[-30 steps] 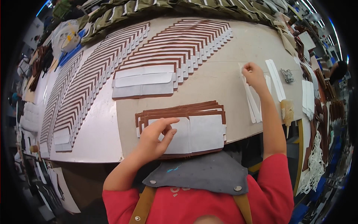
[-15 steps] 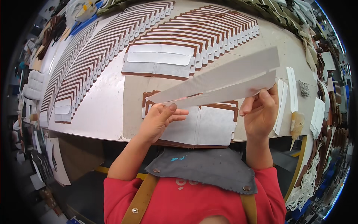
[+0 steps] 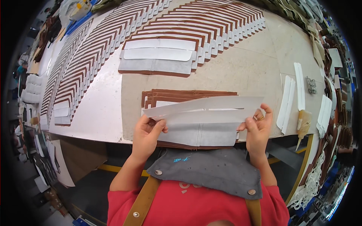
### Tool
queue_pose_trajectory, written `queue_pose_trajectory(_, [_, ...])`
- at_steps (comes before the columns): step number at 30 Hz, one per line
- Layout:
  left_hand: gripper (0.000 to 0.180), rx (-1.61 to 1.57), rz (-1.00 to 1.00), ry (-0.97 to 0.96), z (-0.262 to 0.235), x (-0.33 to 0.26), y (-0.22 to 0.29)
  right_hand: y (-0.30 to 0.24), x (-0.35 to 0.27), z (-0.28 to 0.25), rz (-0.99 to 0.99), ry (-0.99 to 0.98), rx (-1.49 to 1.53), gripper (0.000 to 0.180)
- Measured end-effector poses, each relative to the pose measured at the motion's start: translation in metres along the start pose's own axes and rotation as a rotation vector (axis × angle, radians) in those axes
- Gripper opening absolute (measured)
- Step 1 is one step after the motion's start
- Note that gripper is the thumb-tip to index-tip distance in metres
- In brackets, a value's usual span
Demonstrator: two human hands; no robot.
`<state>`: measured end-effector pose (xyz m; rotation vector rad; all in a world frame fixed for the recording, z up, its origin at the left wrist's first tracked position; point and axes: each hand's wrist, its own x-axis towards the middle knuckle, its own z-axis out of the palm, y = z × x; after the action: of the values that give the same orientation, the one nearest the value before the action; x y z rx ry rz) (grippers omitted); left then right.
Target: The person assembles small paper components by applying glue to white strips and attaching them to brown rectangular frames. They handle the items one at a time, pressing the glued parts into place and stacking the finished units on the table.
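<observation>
Hands [image 3: 145, 135] hold strip [image 3: 222, 103] o/ tbl [image 3: 260, 60], bkgd [image 3: 41, 150] seemingly cluttered.

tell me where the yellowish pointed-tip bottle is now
In the head view, the yellowish bottle lies at the right of the table, beside white strips, its tip overhanging the near edge.

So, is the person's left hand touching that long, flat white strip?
Touching: the head view shows the left hand gripping the white strip by its left end.
</observation>
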<state>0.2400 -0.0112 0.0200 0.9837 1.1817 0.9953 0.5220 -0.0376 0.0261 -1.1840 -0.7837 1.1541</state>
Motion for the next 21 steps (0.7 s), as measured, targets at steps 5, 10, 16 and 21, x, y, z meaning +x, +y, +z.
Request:
queue_pose_trajectory(5, [0.030, 0.106, 0.028, 0.114, 0.001, -0.020, -0.012, 0.018, -0.029, -0.012, 0.142, -0.036, -0.175, 0.052])
queue_pose_trajectory(10, [0.029, 0.407, 0.148, 0.088, -0.006, -0.018, -0.020, 0.024, -0.032, -0.014, 0.147, -0.088, -0.287, 0.049])
queue_pose_trajectory(16, [0.028, 0.623, 0.171, 0.021, -0.006, -0.010, -0.011, 0.022, -0.029, -0.014, 0.212, -0.134, -0.382, 0.037])
queue_pose_trajectory(21, [0.029, 0.711, 0.176, 0.007, -0.005, -0.006, -0.004, 0.023, -0.028, -0.013, 0.161, -0.143, -0.547, 0.034])
